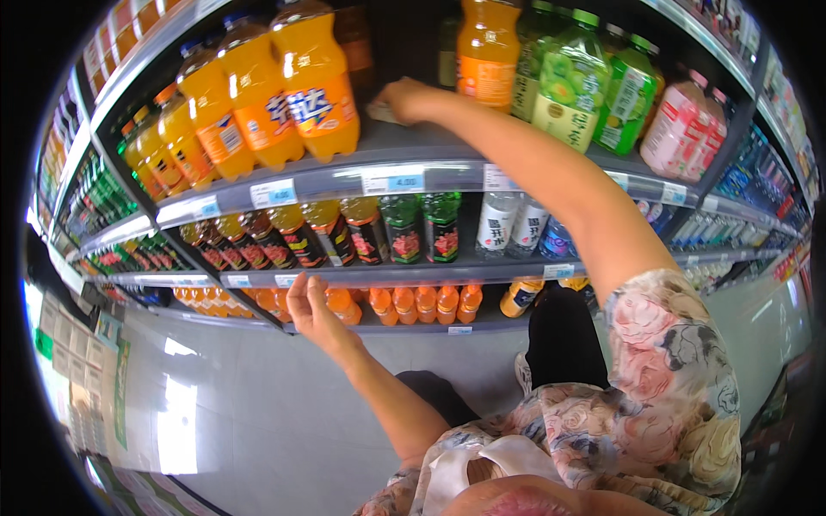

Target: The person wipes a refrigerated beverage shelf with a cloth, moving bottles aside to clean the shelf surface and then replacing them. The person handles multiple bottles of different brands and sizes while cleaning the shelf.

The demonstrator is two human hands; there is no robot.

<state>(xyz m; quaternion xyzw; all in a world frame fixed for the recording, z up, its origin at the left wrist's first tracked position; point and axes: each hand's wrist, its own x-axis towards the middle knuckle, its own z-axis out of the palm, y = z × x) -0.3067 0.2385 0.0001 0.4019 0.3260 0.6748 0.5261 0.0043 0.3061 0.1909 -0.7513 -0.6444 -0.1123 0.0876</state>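
My right hand [401, 102] reaches onto the upper shelf [445, 145], its fingers closed on a pale cloth that lies against the shelf surface. Just left of it stands a large bottle of orange soda [319, 97]; to its right, behind my forearm, is another orange drink bottle [488, 58]. My left hand [316, 316] is raised in front of the lower shelf edge, near a price tag, fingers apart and holding nothing. Dark-labelled drink bottles [310, 235] stand on the middle shelf above and beyond it.
Green drink bottles [571, 77] and pink bottles [674, 129] fill the upper shelf's right part. Small orange bottles [426, 304] line the bottom shelf, with a yellow can-like container [521, 297] farther right. Price tags [393, 180] run along the shelf edges. Stacked cartons stand at left.
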